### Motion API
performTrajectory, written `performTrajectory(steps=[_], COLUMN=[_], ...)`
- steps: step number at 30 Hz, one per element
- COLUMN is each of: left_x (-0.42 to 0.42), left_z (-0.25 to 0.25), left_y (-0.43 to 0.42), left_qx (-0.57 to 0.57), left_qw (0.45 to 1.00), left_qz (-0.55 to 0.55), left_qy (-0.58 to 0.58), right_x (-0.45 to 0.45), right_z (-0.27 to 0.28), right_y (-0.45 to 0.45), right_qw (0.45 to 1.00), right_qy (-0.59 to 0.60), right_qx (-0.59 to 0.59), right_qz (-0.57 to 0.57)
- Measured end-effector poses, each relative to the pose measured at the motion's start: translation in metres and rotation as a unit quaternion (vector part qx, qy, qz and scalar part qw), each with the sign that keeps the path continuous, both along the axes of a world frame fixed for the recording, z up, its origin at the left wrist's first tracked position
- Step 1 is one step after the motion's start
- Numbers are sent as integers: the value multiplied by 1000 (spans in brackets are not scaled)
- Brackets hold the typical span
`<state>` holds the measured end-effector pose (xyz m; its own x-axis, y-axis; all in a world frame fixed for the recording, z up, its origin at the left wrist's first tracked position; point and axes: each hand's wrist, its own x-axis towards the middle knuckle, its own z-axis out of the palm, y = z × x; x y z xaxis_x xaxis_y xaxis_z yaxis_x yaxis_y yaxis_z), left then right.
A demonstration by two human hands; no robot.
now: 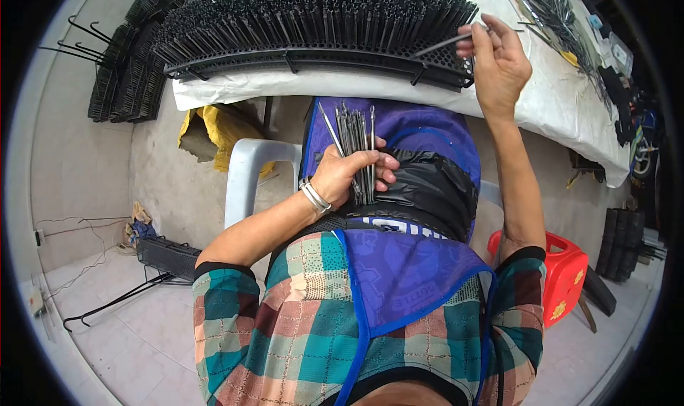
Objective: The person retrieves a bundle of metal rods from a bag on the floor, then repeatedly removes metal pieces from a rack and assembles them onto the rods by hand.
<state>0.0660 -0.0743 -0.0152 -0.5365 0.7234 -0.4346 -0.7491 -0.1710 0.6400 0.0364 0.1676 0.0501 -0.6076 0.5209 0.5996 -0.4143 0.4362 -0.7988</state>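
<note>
My left hand (pixel 340 172) is closed round a bundle of thin dark metal rods (pixel 350 131) above my lap. The rods stand roughly upright, a few of them splayed outward. Between the fingertips of my right hand (pixel 502 69) is a single dark rod (pixel 443 46), slanting down to the left. This hand is raised over the right end of a long black perforated rack (pixel 256 55). Densely packed black rods (pixel 313 17) stand upright in the rack. Whether the single rod's tip touches the rack, I cannot tell.
A white-covered table (pixel 570 124) carries the rack, with dark feathery strands (pixel 548 10) at its far right. More black racks (pixel 128 71) lean at the left wall. A yellow sack (pixel 226 139) lies under the table. A red stool (pixel 566 270) stands at my right.
</note>
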Motion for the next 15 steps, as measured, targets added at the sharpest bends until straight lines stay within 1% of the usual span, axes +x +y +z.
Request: performTrajectory(steps=[4,7,8,11,12,15], left_x=[2,2,2,2,1,1], left_z=[3,-2,0,0,0,-1], left_y=[1,0,1,0,0,0], left_qx=[-6,-28,-40,-37,-39,-45], left_qw=[1000,999,999,999,999,998], left_qz=[15,17,29,26,31,46], left_qy=[5,29,18,21,16,5], right_x=[-22,-32,-32,-42,-44,-45], right_z=[-11,-21,-23,-32,-32,-23], right_y=[-2,-5,-6,-4,-6,-14], right_qw=[998,990,982,941,933,897], right_qy=[34,33,10,36,40,-52], right_qx=[57,135,185,333,356,439], right_qz=[-13,-24,-28,-50,-33,-17])
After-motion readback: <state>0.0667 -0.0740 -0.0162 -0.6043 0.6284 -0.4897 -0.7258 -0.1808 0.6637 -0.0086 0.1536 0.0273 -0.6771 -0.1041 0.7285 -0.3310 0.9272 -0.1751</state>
